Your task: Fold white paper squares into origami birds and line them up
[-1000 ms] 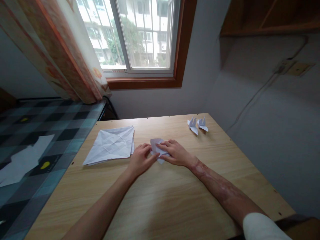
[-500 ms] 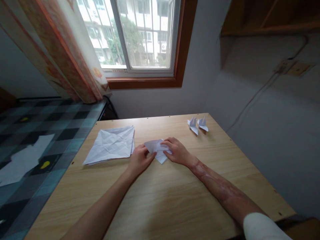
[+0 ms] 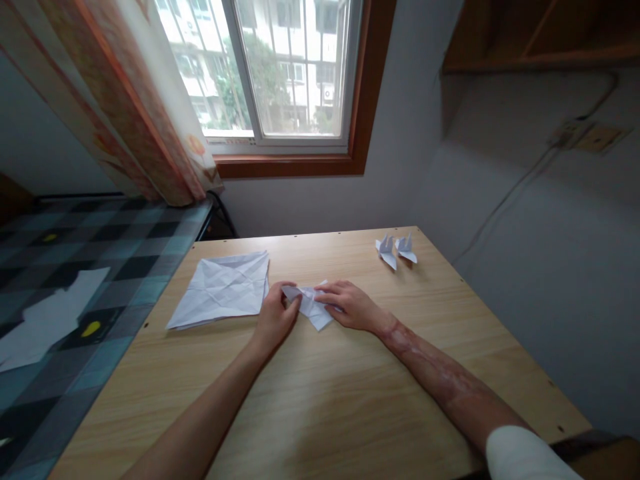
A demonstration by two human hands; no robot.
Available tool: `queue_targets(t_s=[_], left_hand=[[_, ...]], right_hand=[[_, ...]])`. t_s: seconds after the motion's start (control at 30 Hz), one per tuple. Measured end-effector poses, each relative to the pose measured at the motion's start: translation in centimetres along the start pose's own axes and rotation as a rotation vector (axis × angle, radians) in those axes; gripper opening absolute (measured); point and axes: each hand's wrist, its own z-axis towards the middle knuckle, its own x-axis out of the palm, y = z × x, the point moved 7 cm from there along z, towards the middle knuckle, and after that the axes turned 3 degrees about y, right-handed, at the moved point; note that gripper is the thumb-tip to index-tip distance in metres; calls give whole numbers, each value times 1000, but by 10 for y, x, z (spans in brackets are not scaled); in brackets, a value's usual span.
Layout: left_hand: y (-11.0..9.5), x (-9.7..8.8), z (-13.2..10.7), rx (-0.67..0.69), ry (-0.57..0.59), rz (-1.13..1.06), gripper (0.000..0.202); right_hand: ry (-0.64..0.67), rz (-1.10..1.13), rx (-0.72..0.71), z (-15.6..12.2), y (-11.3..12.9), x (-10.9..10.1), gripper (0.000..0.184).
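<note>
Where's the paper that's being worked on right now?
In the head view, the small paper is near the centre, between the left hand and the right hand, right of the large creased paper.

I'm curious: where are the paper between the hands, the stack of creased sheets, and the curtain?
Paper (image 3: 317,315): head view, on its near flap.
Creased sheets (image 3: 227,287): head view, on the middle of the top sheet.
Curtain (image 3: 145,113): head view, on its hanging fabric.
</note>
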Motion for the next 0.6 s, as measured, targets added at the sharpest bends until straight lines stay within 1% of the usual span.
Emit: queue_targets(t_s=[0.07,0.1,0.17,0.23,0.33,0.43,0.53,0.6], left_hand=[[4,-2,0,-12,-27,26,31],[5,-3,0,-5,-42,34,33],[4,-5,1,40,-65,32,33],[1,-5,2,113,-54,42,29],[-7,2,1,211,39,113,29],[-16,9,-2,255,136,165,30],[-27,12,-6,288,188,190,21],[-34,13,-8,311,219,202,13]], right_hand=[[18,-18,-8,1,3,-1,36],[21,-26,-7,1,4,-2,36],[15,-40,-3,1,4,-4,37],[-5,-51,-2,1,1,-5,30],[-43,-71,-12,0,-4,-6,22],[-75,-111,-31,-2,-5,-8,19],[-91,-136,-43,-2,-3,-8,16],[-96,-122,-41,-1,-1,-9,8]])
